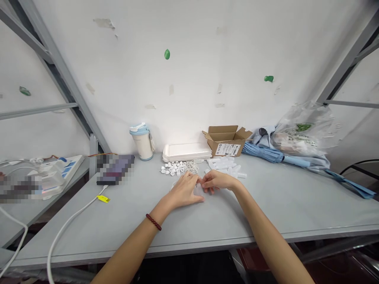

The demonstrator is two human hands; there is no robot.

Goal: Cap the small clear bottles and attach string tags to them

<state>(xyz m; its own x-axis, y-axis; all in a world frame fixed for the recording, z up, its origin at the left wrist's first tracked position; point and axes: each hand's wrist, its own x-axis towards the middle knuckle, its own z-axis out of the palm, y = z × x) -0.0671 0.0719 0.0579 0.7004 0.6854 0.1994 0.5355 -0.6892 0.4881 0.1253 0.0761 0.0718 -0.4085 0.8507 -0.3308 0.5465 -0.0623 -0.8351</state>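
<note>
My left hand [187, 190] and my right hand [215, 180] meet over the middle of the grey table [142, 205]. A small translucent plastic piece [198, 190] shows between the left thumb and fingers; its exact kind is hard to make out. The right fingertips are pinched together right beside it, and whatever lies in them is hidden. Just beyond the left hand lie a pile of small white plastic caps [174, 168] and a bunch of thin white sticks [192, 167]. Several clear plastic tubes [226, 163] are heaped behind the right hand.
Along the wall stand a cream cup with a blue lid [143, 144], a white foam tray [186, 151] and an opened cardboard box [227, 142]. A folded blue umbrella [263, 152] and plastic bag [304, 130] lie right. A cable [71, 219] runs to a phone [117, 169] left.
</note>
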